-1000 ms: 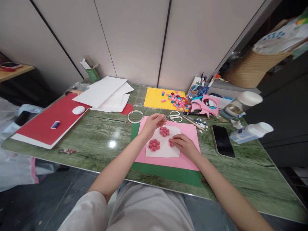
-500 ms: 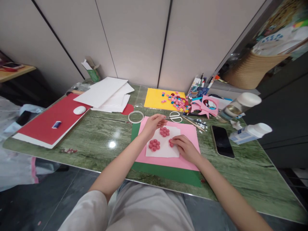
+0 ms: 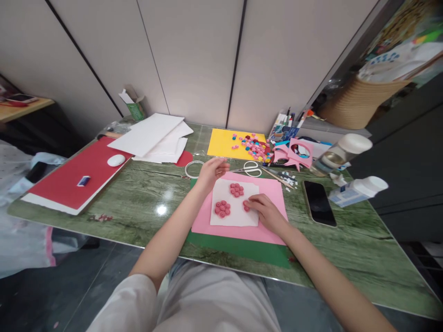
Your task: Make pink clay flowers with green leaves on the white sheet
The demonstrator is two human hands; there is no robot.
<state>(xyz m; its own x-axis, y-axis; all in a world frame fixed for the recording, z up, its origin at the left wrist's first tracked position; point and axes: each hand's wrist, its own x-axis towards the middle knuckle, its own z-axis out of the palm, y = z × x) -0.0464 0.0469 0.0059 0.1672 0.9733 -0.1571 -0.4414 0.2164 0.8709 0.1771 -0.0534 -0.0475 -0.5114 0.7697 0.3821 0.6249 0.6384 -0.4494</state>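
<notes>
Pink paper coils (image 3: 246, 205) sit at the right edge of a white sheet (image 3: 238, 217), under the fingertips of my right grip (image 3: 265, 210), which lies flat and released, grasping nothing. On the same sheet are an upper coil cluster (image 3: 236, 189) and a lower coil cluster (image 3: 222, 208). The sheet rests on pink paper (image 3: 273, 189) on the worktop (image 3: 145, 198). My left grip (image 3: 212, 169) is loosely curled beside a tape ring (image 3: 186, 169); I cannot tell whether it holds anything.
</notes>
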